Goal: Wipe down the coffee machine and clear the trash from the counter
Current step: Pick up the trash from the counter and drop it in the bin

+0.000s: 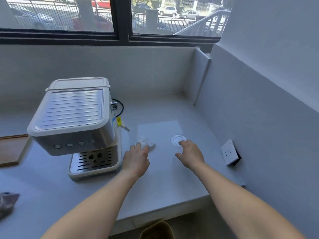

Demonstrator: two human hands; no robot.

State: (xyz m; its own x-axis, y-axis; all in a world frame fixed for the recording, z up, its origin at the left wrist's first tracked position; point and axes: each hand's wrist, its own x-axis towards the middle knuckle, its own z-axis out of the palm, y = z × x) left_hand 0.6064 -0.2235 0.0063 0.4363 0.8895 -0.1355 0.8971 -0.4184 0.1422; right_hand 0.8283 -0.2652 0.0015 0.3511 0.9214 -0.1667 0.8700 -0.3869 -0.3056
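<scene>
A white and silver coffee machine (76, 125) stands on the left half of the pale counter (164, 183). To its right lies a crumpled white tissue (146, 144); my left hand (137, 159) rests over its near edge with the fingertips touching it. Further right a round clear plastic lid (177, 139) lies flat on the counter. My right hand (190, 155) hovers at the lid's near edge with fingers spread, the fingertips at its rim. Neither hand has anything lifted.
A grey cloth (7, 201) lies at the counter's left front edge. A white wall socket (230, 152) sits on the right wall. A wooden board (12, 149) is left of the machine. A brown bin (157, 230) stands below the counter's front edge.
</scene>
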